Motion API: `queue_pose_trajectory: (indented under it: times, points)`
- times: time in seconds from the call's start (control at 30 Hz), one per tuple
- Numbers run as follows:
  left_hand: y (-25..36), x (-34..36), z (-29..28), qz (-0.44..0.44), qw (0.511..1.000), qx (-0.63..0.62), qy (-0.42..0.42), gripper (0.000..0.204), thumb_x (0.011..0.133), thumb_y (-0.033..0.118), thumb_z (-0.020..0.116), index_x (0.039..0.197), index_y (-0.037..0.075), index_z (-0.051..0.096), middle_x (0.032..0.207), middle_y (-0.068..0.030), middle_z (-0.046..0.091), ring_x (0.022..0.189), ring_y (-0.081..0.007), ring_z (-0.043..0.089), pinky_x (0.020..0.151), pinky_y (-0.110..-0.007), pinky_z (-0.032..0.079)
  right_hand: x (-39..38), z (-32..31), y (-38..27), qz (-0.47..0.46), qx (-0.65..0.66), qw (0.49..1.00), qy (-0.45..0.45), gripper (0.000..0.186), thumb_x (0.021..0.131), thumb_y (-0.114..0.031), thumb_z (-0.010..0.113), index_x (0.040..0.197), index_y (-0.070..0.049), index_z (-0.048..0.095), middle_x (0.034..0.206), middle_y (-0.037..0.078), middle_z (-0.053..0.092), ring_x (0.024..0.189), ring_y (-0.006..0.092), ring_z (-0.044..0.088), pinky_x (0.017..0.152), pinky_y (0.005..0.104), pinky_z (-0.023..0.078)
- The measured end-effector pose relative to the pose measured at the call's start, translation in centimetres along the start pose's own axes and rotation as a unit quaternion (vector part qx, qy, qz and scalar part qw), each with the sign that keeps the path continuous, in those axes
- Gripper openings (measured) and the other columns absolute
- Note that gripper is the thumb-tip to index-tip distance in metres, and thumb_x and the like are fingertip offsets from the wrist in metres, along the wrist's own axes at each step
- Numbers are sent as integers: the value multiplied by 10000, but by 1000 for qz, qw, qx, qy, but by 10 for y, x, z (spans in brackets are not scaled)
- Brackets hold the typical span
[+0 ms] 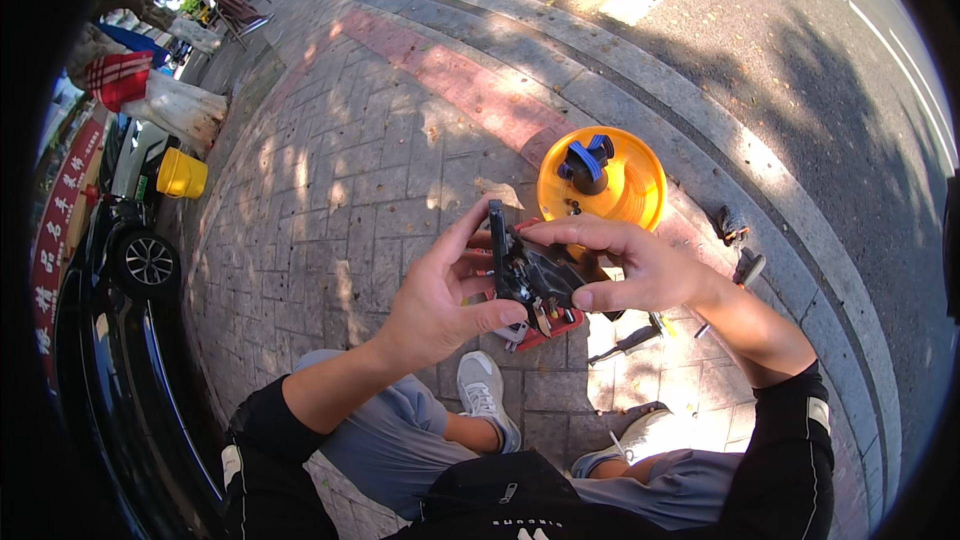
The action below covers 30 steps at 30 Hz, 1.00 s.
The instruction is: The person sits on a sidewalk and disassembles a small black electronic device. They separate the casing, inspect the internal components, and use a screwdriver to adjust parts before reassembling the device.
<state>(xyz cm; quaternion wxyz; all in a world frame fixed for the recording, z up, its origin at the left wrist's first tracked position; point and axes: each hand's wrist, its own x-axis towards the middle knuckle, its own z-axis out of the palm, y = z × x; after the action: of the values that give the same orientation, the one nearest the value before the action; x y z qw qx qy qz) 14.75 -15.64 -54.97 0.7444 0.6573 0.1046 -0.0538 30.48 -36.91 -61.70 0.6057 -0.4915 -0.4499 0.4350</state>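
A black plastic assembly with a flat upright panel and exposed inner parts (540,275) is held up between both my hands above the pavement. My left hand (432,308) grips its panel side, fingers behind and thumb low on the front. Across from it, my right hand (645,265) pinches the right side, fingers on top and thumb beneath. Directly under the assembly, a red tray (553,333) with small tools is partly hidden. Just beyond stands a yellow basin (641,175) holding a black and blue piece (586,166) and some small dark bits.
A black-handled tool (628,342) lies on the paving right of the tray. A dark glove (733,225) and another tool (748,267) rest near the kerb (800,290). To the left are a parked black car (150,340), a yellow bucket (182,174) and a tree trunk (185,105).
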Motion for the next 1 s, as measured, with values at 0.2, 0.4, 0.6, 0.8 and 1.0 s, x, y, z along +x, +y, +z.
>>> queue_pose_trajectory:
  times: [0.2,0.4,0.6,0.8,1.0]
  points:
    - [-4,-1,-1,15,999,40,-1,1118,788,186,907,1609,-10,174,1362,-158,467,1235,-235,551,1080,-387,494,2,8,4,-49,-66,996,16,706,884,-228,800,1486,-26,493,1475,127,502,1286,223,523,1039,344,442]
    - [-5,-2,-2,2,998,63,3,1096,791,157,899,1609,-2,188,1374,-159,452,1239,-236,546,1080,-391,497,3,13,6,-48,-76,995,34,705,895,-313,792,1459,1,507,1387,138,540,1184,219,564,987,335,467]
    - [-7,-3,-2,-7,999,41,10,1090,791,121,892,1604,-17,179,1373,-158,454,1237,-238,547,1074,-392,502,4,21,8,-71,-76,993,53,710,901,-324,785,1441,41,502,1268,150,602,1147,218,584,980,341,475]
    - [-3,-5,0,-16,999,31,11,1105,789,125,896,1603,-30,164,1371,-156,460,1238,-236,548,1067,-380,504,0,20,5,-4,-46,999,22,722,902,-277,781,1508,-46,461,1491,148,496,1399,258,462,1152,391,367]
    - [-2,-3,2,5,999,46,7,1104,790,131,896,1601,-36,165,1368,-144,468,1241,-231,549,1059,-370,504,1,20,7,-52,-95,994,31,724,914,-275,768,1521,-48,447,1435,139,530,1293,228,529,1066,365,434]
